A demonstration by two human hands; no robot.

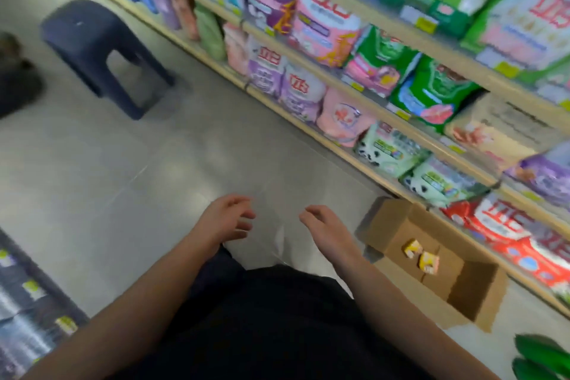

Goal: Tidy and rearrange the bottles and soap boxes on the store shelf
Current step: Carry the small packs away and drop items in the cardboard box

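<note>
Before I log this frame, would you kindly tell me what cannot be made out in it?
- Head view, shelf packages: motion blur makes the small print unreadable.
- Two small yellow boxes in the cardboard carton: too small and blurred to identify.
- Bottles: none discernible.
- Green item, bottom right: cut off by the frame edge.
- Left hand and right hand: empty.
</note>
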